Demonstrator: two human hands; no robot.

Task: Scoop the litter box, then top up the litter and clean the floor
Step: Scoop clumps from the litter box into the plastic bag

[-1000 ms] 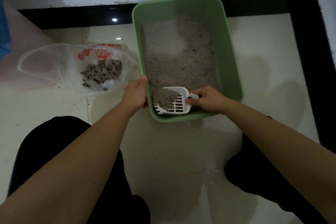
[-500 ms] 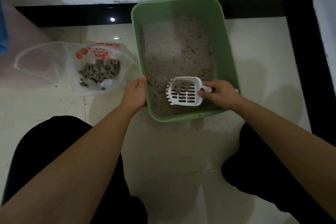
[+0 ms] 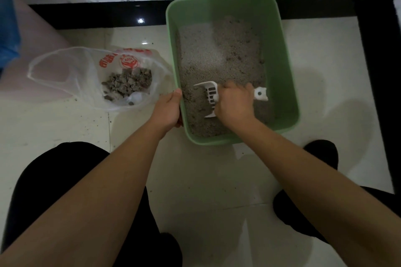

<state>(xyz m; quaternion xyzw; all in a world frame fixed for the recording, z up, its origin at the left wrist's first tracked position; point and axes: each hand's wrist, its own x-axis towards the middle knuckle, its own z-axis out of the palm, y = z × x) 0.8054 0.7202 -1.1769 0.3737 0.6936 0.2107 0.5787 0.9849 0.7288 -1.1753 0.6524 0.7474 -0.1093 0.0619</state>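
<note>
Gripping the scoop (image 3: 209, 93) by its handle, the right hand (image 3: 235, 105) holds it tilted in the litter (image 3: 217, 50) at the near end of the green litter box (image 3: 287, 76); the left hand (image 3: 168, 109) clasps the left rim. A sharp lift could fling grains onto the floor (image 3: 325, 60); the slack plastic bag (image 3: 65, 67) alongside may let waste spill.

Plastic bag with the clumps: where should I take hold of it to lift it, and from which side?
Take the handle loop at the left end of the plastic bag, coming from above on the left. It lies open, clear of the clumps, which sit at the end beside the litter box.
</note>
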